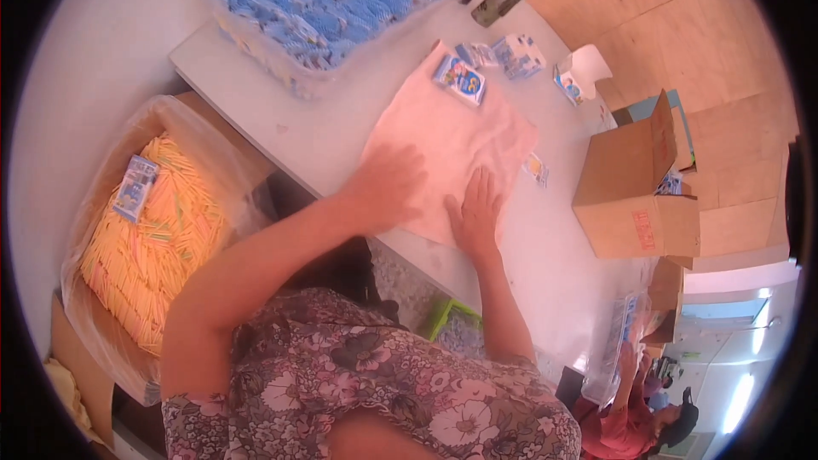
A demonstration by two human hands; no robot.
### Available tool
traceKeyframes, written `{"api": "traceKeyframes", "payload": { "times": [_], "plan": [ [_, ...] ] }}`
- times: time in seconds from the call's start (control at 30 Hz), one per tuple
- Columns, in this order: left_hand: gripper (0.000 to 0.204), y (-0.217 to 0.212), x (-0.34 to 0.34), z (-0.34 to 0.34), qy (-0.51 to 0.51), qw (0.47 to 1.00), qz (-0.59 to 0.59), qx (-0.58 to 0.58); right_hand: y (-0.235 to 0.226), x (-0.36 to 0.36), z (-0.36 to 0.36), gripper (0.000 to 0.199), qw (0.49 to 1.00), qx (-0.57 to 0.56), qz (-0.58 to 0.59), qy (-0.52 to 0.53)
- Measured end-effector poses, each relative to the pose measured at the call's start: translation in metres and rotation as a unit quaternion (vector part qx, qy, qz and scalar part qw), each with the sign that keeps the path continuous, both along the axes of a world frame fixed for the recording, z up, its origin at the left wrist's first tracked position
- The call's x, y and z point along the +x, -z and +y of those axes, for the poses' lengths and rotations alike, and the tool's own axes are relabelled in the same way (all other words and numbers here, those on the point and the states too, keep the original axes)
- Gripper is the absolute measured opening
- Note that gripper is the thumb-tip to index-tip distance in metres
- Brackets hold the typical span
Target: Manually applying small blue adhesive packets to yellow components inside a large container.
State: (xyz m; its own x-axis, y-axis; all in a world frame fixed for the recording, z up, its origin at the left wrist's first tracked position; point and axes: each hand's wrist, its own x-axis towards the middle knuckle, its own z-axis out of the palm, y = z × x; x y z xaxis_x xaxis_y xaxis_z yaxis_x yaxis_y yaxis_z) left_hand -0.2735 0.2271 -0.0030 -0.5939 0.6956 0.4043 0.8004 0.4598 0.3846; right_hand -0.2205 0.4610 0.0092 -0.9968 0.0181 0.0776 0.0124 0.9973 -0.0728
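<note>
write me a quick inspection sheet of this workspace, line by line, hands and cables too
Surface: pale table, with a pink cloth spread on it
Job's things: the cloth, with a blue-and-white small box lying at its far end
Clutter: clear tub of blue packets; loose packs beyond the cloth; open cardboard box to the right
Grippers: right hand flat on the cloth, fingers extended; left hand blurred at its left edge, contact unclear; no held item visible
Cables: nothing seen
Surroundings: yellow strips in a clear plastic liner at left; co-worker in red at lower right
</note>
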Motion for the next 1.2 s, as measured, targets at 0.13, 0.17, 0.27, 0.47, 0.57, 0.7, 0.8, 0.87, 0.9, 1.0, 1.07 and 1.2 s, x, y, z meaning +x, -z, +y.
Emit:
{"api": "traceKeyframes", "payload": {
  "times": [0.13,0.17,0.27,0.47,0.57,0.7,0.8,0.87,0.9,1.0,1.07,1.2],
  "plan": [
    [0.059,0.002,-0.014,-0.011,0.003,0.998,-0.002,-0.06,-0.001,0.007,0.016,0.075,0.999,0.013,0.001,-0.041],
    [0.059,0.001,-0.016,-0.012,0.005,0.998,-0.001,-0.063,-0.003,0.009,0.019,0.075,0.999,0.011,-0.003,-0.032],
    [0.059,0.004,-0.016,-0.015,0.0,0.998,-0.001,-0.065,-0.01,0.011,0.028,0.076,0.998,0.013,-0.02,-0.064],
    [0.061,0.005,-0.013,-0.042,0.009,0.996,-0.037,-0.076,-0.001,0.032,0.036,0.077,0.997,0.006,-0.069,-0.04],
    [0.057,0.025,-0.003,-0.071,-0.018,0.999,0.034,0.016,0.029,0.055,0.076,0.065,0.991,-0.012,0.032,-0.131],
    [0.035,-0.018,0.04,-0.175,-0.069,0.987,-0.002,0.145,-0.016,0.043,-0.015,0.044,0.954,-0.166,0.149,-0.2],
    [0.02,-0.014,0.062,-0.28,-0.306,0.941,0.135,0.056,-0.061,0.03,-0.086,0.034,0.923,-0.17,0.17,-0.299],
    [0.023,-0.011,0.074,-0.328,-0.53,0.844,0.08,-0.006,-0.061,0.016,-0.124,0.031,0.897,-0.189,0.172,-0.36],
    [0.026,-0.01,0.077,-0.346,-0.584,0.808,0.071,-0.045,-0.062,0.011,-0.141,0.031,0.877,-0.2,0.154,-0.408],
    [0.034,-0.001,0.078,-0.369,-0.658,0.748,-0.015,-0.087,-0.064,0.011,-0.187,0.031,0.837,-0.195,0.13,-0.494],
    [0.037,0.004,0.075,-0.372,-0.678,0.725,-0.09,-0.087,-0.065,0.015,-0.207,0.032,0.819,-0.177,0.123,-0.532],
    [0.037,0.008,0.072,-0.374,-0.695,0.716,-0.069,-0.012,-0.061,0.023,-0.225,0.034,0.817,-0.176,0.089,-0.541]
  ]
}}
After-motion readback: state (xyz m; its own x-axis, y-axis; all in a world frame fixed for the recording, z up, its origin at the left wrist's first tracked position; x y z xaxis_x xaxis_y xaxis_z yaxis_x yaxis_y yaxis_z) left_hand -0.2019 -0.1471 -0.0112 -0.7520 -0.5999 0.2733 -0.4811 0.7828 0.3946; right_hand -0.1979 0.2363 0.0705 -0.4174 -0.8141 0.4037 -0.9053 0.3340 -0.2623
